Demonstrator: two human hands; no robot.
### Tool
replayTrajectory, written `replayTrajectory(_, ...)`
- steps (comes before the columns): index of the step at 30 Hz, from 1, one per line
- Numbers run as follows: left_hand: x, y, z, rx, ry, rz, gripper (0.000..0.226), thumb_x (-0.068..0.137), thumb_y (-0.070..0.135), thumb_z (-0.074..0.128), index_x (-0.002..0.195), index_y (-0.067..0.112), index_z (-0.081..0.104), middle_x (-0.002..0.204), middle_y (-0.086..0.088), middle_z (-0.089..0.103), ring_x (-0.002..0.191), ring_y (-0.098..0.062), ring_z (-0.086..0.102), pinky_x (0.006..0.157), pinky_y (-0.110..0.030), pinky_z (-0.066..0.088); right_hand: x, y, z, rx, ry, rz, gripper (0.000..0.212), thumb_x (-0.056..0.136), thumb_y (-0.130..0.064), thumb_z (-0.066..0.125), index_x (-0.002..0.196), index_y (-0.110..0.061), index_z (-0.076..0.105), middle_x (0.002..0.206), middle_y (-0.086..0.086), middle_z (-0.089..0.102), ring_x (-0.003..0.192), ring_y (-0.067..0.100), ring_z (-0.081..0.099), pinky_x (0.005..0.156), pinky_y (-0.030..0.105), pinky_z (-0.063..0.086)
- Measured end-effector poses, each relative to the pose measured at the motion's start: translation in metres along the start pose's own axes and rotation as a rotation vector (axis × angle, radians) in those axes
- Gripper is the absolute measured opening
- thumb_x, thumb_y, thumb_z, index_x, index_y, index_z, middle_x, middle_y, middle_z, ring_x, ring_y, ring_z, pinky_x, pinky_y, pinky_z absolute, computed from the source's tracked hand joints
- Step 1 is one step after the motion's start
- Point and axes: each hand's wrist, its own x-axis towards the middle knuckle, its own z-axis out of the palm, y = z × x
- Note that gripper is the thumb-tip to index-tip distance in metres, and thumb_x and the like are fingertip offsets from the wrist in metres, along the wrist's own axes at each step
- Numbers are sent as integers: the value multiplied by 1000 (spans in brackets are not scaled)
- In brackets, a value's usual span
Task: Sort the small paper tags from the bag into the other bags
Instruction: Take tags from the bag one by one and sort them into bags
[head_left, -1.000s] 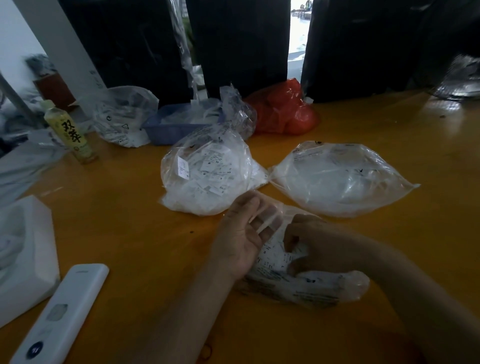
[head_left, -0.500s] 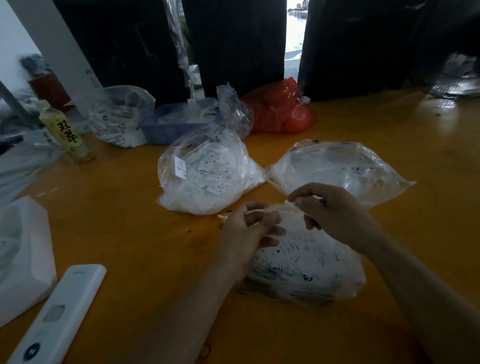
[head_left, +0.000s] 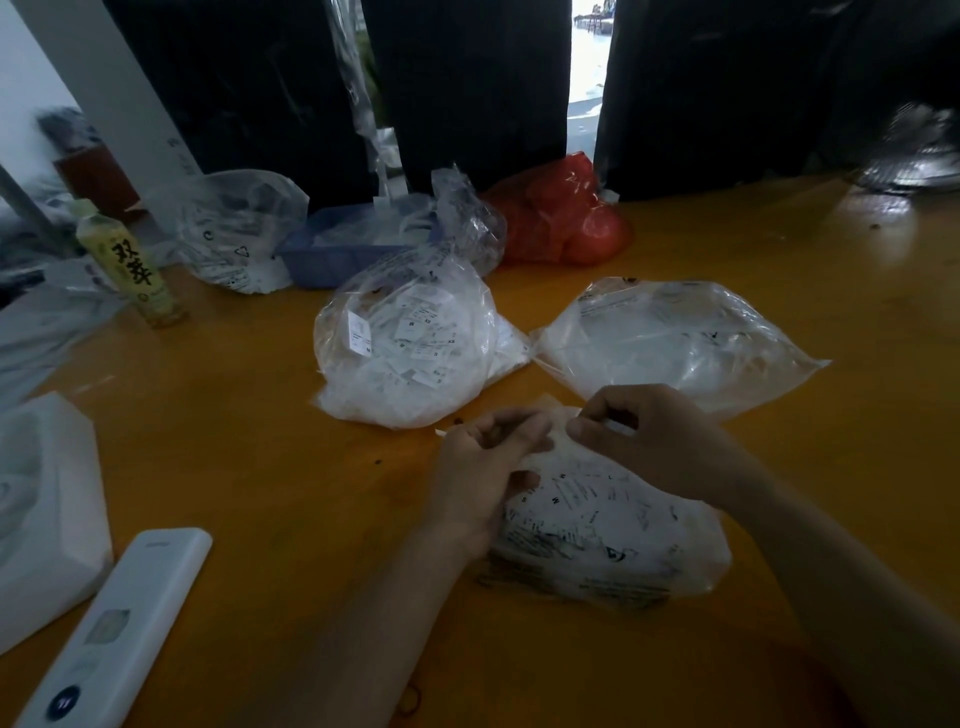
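Note:
A clear plastic bag of small printed paper tags (head_left: 608, 530) lies on the orange table (head_left: 249, 467) right in front of me. My left hand (head_left: 483, 478) grips the bag's mouth at its left side, fingers curled. My right hand (head_left: 649, 436) pinches a small white tag at the bag's top edge, close to my left fingers. Beyond my hands stand two other clear bags: a rounded one full of tags (head_left: 410, 343) at centre and a flatter one (head_left: 675, 343) to its right.
A white remote (head_left: 119, 629) and a white foam block (head_left: 41, 514) lie at the near left. A yellow drink bottle (head_left: 130, 265), another tag bag (head_left: 234, 234), a blue tray (head_left: 343, 244) and a red bag (head_left: 561, 213) line the back. Dark curtains hang behind.
My right hand came up out of the near bag and now sits at its top edge beside my left hand. My left hand closed its fingers on the bag's mouth.

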Motion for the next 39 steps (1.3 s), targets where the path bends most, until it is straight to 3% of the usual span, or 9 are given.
replayTrajectory(4, 1, 4, 1, -272, -4, -8, 11, 81, 4, 77, 86, 11, 82, 102, -17, 79, 93, -22, 79, 68, -19, 60, 0, 3, 2, 2, -28, 3, 4, 99, -35, 61, 96, -36, 63, 85, -23, 65, 76, -3, 64, 63, 10, 48)
replayTrajectory(9, 4, 3, 2, -401, 15, 1, 10, 82, -2, 74, 85, 6, 80, 99, -24, 77, 86, -30, 79, 74, -27, 64, 4, 5, 0, 181, 170, 61, 39, 99, -14, 63, 130, -33, 50, 96, -9, 65, 74, 6, 69, 57, 22, 54)
replayTrajectory(13, 3, 1, 5, -361, 43, 15, 10, 81, 9, 79, 90, 4, 81, 101, -24, 77, 89, -30, 79, 77, -29, 64, 4, 8, -2, 275, 336, 61, 27, 94, -20, 72, 113, -35, 60, 92, -16, 70, 71, 4, 70, 59, 13, 53)
replayTrajectory(17, 1, 1, 6, -315, 1, 33, 17, 78, 11, 79, 94, 8, 84, 106, -21, 78, 98, -30, 78, 81, -25, 62, 3, 5, -4, 304, 379, 12, 22, 94, -22, 71, 100, -42, 63, 94, -24, 70, 73, 3, 70, 64, 13, 54)
replayTrajectory(24, -2, 0, 8, -265, -62, 41, 22, 79, 12, 77, 100, 9, 84, 111, -20, 77, 105, -30, 76, 84, -24, 61, 0, -2, -2, 154, 358, -24, 18, 96, -25, 67, 104, -39, 61, 91, -30, 66, 78, 2, 67, 65, 14, 53)
replayTrajectory(27, -3, -1, 9, -237, -81, 60, 23, 78, 14, 78, 101, 11, 84, 111, -19, 78, 107, -29, 76, 86, -24, 61, -1, -3, -1, 67, 358, -49, 15, 96, -23, 67, 108, -32, 64, 87, -22, 66, 79, 3, 65, 63, 18, 54)
replayTrajectory(32, -4, -3, 8, -175, -49, 99, 25, 81, 17, 77, 106, 11, 80, 109, -18, 78, 104, -31, 76, 84, -25, 61, 0, -1, -1, -71, 300, -120, 17, 96, -18, 68, 112, -24, 68, 100, -10, 70, 87, 7, 67, 72, 26, 57)
replayTrajectory(37, -7, -3, 5, 19, -48, 158, 26, 88, 26, 76, 113, 16, 77, 104, -10, 80, 100, -27, 78, 76, -30, 64, 1, 4, 2, -115, 252, -167, 20, 95, -22, 67, 112, -33, 68, 100, -26, 64, 92, -7, 64, 77, 19, 57)
replayTrajectory(39, -9, -3, 3, 99, -55, 182, 21, 93, 26, 76, 113, 21, 79, 105, -6, 81, 100, -23, 77, 73, -32, 65, 1, 5, 4, -137, 233, -195, 22, 95, -23, 67, 115, -32, 68, 106, -21, 66, 93, -5, 64, 80, 21, 58)
